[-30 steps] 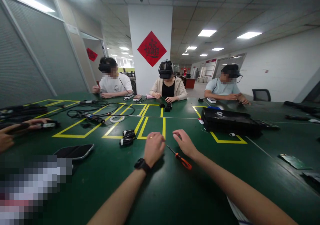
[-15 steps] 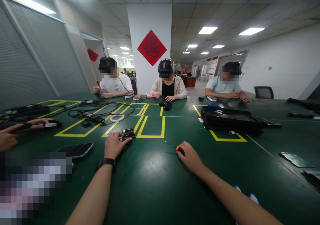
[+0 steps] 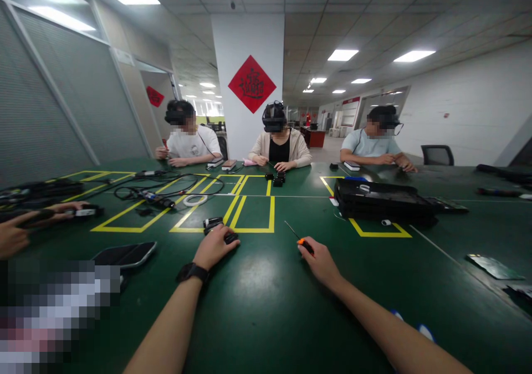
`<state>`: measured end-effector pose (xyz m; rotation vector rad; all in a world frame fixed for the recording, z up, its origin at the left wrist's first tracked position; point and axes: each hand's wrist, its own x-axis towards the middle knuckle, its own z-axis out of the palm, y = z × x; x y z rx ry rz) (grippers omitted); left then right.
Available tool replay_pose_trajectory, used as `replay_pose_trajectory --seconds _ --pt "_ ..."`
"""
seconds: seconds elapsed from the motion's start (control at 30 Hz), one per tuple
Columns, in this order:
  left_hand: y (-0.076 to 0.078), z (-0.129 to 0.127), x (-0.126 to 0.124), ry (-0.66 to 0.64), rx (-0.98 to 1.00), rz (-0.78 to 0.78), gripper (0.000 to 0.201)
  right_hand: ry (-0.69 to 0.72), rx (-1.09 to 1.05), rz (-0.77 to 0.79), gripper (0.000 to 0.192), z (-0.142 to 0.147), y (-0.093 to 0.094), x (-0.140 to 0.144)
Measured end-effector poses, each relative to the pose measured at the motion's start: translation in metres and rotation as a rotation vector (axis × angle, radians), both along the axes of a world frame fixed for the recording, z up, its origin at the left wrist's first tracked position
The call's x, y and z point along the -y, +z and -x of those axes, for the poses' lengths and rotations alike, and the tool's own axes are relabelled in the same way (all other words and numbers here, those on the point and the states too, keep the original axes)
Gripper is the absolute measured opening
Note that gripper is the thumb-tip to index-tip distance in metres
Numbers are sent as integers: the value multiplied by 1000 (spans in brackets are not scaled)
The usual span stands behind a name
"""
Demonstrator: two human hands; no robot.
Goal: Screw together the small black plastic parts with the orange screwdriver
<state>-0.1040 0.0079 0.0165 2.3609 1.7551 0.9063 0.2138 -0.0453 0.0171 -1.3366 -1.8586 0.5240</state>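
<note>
My right hand (image 3: pixel 321 260) is closed round the black and orange handle of a screwdriver (image 3: pixel 306 246), whose thin shaft points up and away to the left. My left hand (image 3: pixel 216 246), with a dark watch on its wrist, rests low over the table. Its fingers are curled round a small black part (image 3: pixel 231 237), mostly covered by the hand. Just behind those fingers lies a black cylindrical piece (image 3: pixel 213 222) with light markings, near the yellow tape.
A dark phone-like device (image 3: pixel 124 254) lies left of my arm. Cables (image 3: pixel 166 188) and a white ring (image 3: pixel 194 200) lie beyond. A stack of black cases (image 3: pixel 382 199) stands right. A co-worker's hand (image 3: pixel 62 210) reaches in at left; three people sit opposite.
My left hand has moved right with the small black part, away from the black cylindrical piece. My right hand has shifted slightly right, and the screwdriver's shaft now points more steeply away.
</note>
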Motion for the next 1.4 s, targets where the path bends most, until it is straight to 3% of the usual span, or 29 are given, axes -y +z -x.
replay_pose_trajectory --seconds 0.2,0.33,0.47,0.57,0.67,0.87,1.1,1.4 --pt "-9 -61 3 -94 84 14 27 -4 -231 185 30 4 -2 -13" --pt "-16 -93 -1 -150 262 47 26 -6 -439 383 35 11 0 -26" --pt "-19 -112 -13 -122 538 96 30 22 -555 358 30 13 -1 -29" --pt "-20 -116 -19 -90 660 132 39 41 -560 281 33 12 -2 -21" --pt "-19 -115 -18 -176 658 121 35 69 -582 300 29 11 -1 -13" --pt "-13 -114 -9 -307 794 303 29 75 -577 279 28 7 -2 -14" --pt "-13 -113 -9 -314 759 231 28 157 -466 147 19 6 -4 -13" --pt "-10 -115 -6 -306 720 202 28 98 -427 95 20 4 -2 -13"
